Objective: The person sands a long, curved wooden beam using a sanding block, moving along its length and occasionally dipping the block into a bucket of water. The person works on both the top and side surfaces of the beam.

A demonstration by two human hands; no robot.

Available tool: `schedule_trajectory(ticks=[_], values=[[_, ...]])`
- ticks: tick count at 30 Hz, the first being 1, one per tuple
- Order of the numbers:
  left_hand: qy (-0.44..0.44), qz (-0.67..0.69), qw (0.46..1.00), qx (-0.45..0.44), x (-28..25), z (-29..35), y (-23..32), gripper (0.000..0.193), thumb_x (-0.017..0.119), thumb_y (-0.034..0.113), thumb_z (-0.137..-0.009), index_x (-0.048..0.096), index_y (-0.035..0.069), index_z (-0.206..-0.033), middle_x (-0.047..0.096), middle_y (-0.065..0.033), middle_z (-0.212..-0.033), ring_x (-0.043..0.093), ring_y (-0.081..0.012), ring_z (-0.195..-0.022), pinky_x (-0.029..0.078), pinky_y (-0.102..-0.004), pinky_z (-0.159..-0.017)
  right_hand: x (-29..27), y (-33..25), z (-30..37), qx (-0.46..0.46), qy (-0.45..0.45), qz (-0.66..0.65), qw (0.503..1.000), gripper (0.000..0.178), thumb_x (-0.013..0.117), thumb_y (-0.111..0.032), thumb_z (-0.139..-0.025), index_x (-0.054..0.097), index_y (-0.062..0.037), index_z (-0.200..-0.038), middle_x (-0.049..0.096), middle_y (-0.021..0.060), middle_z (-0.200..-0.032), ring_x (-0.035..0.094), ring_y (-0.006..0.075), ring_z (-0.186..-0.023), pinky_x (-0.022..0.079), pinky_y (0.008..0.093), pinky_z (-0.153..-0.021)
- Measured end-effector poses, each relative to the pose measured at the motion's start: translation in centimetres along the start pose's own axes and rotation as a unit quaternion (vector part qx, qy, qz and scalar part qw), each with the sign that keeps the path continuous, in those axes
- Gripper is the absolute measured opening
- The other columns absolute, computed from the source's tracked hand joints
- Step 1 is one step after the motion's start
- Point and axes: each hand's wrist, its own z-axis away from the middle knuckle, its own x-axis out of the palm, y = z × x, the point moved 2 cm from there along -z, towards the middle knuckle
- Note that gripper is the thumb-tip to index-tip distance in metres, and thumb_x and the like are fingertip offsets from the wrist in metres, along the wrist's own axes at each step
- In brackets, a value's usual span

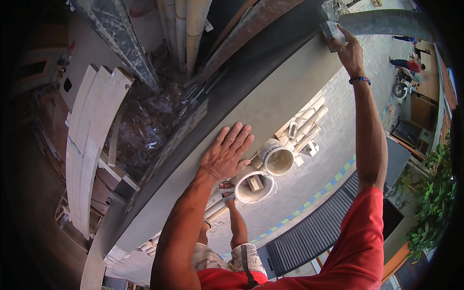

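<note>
Overhead, right hand [350, 50] grips a grey float [331, 33]; left hand [226, 153] lies flat on smooth wall [270, 104].

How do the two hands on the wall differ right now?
The left hand lies flat and empty on the pale wall, fingers spread; the right hand grips a grey float. The left hand is low and close, elbow bent; the right hand reaches far up at full stretch. The right wrist wears a beaded band; the left wrist is bare. Both are bare and at the same wall.

Two buckets [278, 159] below, white planks [89, 140] left, pipes [186, 29] above.
</note>
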Motion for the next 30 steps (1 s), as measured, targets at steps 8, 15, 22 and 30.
schedule_trajectory(ticks=[8, 15, 22, 30], values=[[-0.012, 0.017, 1.000, 0.001, -0.1, -0.2, 0.1, 0.079, 0.055, 0.055, -0.088, 0.036, 0.010, -0.150, 0.023, -0.0106, -0.161, 0.014, -0.0307, -0.150, 0.007, -0.0494, -0.122, 4.4, -6.7, 10.8, -0.030, 0.041, -0.022, 0.998, 0.054, 0.074, -0.023, -0.081, 0.061, -0.0160, -0.133, 0.055, 0.0229, -0.121, 0.053, 0.0389, -0.112, 0.044, 0.0447, -0.098], [-0.015, 0.007, 1.000, 0.003, -0.1, 0.1, 0.0, 0.077, 0.053, 0.055, -0.090, 0.037, 0.009, -0.149, 0.023, -0.0113, -0.161, 0.014, -0.0313, -0.150, 0.007, -0.0494, -0.122, 4.4, -8.0, 19.0, -0.166, -0.023, 0.025, 0.986, 0.066, 0.077, -0.017, -0.074, 0.059, -0.0251, -0.136, 0.048, 0.0206, -0.127, 0.049, 0.0379, -0.114, 0.043, 0.0472, -0.098], [0.010, 0.020, 1.000, -0.003, 0.2, 0.1, -0.1, 0.077, 0.054, 0.054, -0.090, 0.037, 0.009, -0.150, 0.023, -0.0113, -0.161, 0.013, -0.0312, -0.150, 0.008, -0.0486, -0.122, 5.6, -10.6, 18.1, -0.175, 0.006, -0.012, 0.984, 0.062, 0.074, -0.018, -0.079, 0.056, -0.0216, -0.138, 0.047, 0.0252, -0.128, 0.046, 0.0413, -0.116, 0.042, 0.0490, -0.099], [0.002, 0.026, 1.000, -0.005, -0.1, -0.1, 0.1, 0.080, 0.058, 0.053, -0.087, 0.034, 0.010, -0.151, 0.022, -0.0102, -0.161, 0.014, -0.0304, -0.150, 0.009, -0.0483, -0.123, -2.1, -9.1, 9.9, -0.199, -0.018, 0.029, 0.979, 0.043, 0.075, -0.023, -0.081, 0.069, -0.0134, -0.122, 0.064, 0.0171, -0.112, 0.062, 0.0306, -0.096, 0.051, 0.0395, -0.086]])
